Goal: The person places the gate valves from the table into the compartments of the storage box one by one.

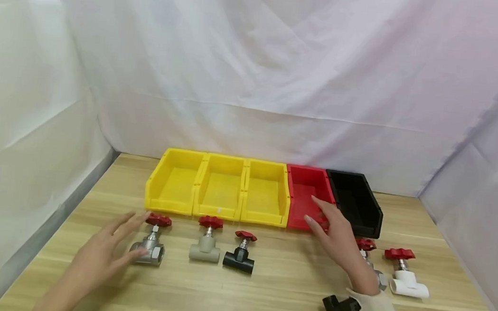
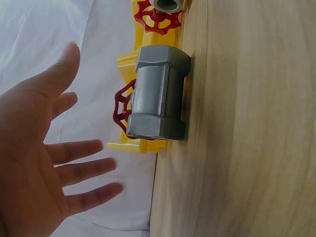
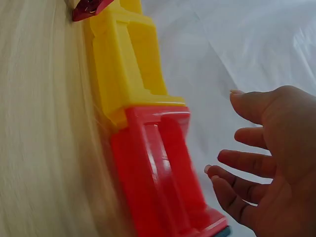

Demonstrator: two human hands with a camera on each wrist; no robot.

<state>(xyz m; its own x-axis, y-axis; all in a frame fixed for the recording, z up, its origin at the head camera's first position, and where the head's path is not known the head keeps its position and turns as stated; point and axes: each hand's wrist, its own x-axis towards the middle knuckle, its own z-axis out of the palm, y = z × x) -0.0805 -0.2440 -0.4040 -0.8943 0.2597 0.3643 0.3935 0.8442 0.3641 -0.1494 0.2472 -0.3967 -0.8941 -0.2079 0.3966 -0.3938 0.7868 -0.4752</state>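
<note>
My left hand [image 1: 97, 255], fingers spread and holding nothing, hovers beside a metal globe valve [image 1: 150, 253] with a red handwheel. A gap shows between that hand and the valve body [image 2: 155, 96] in the left wrist view. My right hand [image 1: 340, 235] is raised over the front of the red bin [image 1: 303, 201], fingers loosely bent and nothing in them; in the right wrist view it stands apart from the bin [image 3: 160, 163]. Between the hands lie a grey-beige valve [image 1: 205, 249] and a black valve [image 1: 239, 258], both with red handwheels.
Three yellow bins [image 1: 220, 192] stand left of the red one, a black bin [image 1: 353, 200] right of it. Another metal valve [image 1: 381, 279] is partly behind the right wrist. A white valve [image 1: 408, 283] lies farther right. The sleeve partly covers a black fitting [image 1: 337, 305].
</note>
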